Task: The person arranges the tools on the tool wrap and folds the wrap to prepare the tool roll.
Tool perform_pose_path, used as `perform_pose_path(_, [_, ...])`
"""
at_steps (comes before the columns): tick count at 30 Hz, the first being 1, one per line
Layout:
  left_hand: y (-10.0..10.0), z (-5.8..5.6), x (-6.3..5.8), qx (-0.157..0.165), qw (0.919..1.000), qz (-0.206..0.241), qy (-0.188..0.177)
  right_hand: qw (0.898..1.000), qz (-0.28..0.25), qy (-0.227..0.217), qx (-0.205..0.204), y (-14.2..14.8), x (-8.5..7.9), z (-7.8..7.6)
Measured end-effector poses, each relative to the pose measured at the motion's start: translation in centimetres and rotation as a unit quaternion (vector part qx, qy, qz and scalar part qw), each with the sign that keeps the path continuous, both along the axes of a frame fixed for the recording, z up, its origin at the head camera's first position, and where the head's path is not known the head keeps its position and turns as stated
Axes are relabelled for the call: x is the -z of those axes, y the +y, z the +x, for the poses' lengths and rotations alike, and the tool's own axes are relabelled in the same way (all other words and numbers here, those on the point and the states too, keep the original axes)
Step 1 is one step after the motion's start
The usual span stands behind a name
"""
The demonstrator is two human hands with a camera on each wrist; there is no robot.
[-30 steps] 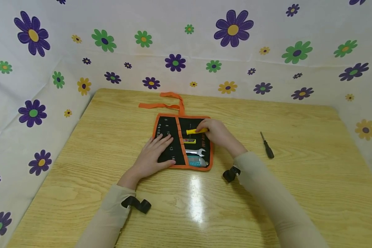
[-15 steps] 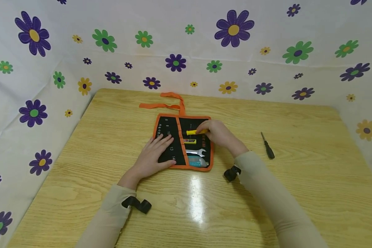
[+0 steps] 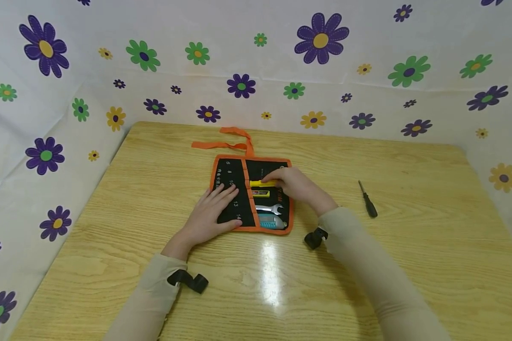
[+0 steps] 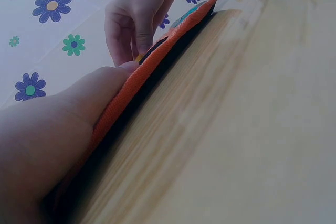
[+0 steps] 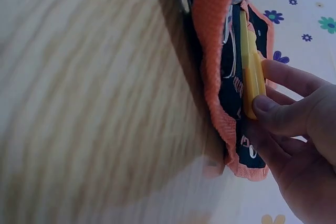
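Observation:
A black tool roll (image 3: 264, 163) with orange edging lies unfolded on the table. My left hand (image 3: 211, 213) rests on its left half with spread fingers. On the right side, my right hand (image 3: 296, 184) pinches a tool's yellow handle (image 3: 260, 183) between thumb and fingers. The handle's left end meets the orange pocket edge; whatever sits inside the pocket is hidden. Below it, a labelled yellow piece (image 3: 261, 193), an open-end wrench (image 3: 273, 209) and a teal utility knife (image 3: 270, 221) stick out of the pockets. In the right wrist view, the yellow handle (image 5: 254, 85) lies along the roll.
A screwdriver with a black handle (image 3: 369, 206) lies to the right on the wooden table (image 3: 409, 260). Orange tie straps (image 3: 222, 145) trail from the roll's far edge. Behind the table hangs a white flowered cloth (image 3: 273, 66).
My right hand has moved slightly left, bringing the yellow handle up to the pocket edge. My left hand stays in place on the roll.

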State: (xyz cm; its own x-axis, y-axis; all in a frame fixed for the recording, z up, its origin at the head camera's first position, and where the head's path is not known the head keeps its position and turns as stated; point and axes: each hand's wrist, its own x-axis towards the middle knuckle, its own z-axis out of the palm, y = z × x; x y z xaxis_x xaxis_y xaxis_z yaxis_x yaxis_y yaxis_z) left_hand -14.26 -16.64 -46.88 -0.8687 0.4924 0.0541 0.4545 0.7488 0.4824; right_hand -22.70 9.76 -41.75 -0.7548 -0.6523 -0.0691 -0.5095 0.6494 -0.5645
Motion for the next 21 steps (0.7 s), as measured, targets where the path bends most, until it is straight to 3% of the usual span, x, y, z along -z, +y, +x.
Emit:
perform_pose_path(8, [0.0, -0.1, 0.1, -0.002, 1.0000, -0.003, 0.003, 1.000, 0.005, 0.010, 0.002, -0.6, -0.2, -0.1])
perform_pose_path(17, [0.1, 0.1, -0.1, 0.010, 0.9999, -0.006, 0.012, 0.998, 0.015, 0.062, -0.026, -1.3, -0.1, -0.1])
perform_pose_path(21, [0.0, 0.1, -0.1, 0.014, 0.9998, 0.000, 0.016, 0.998, 0.018, 0.062, -0.024, -1.4, 0.0, -0.1])
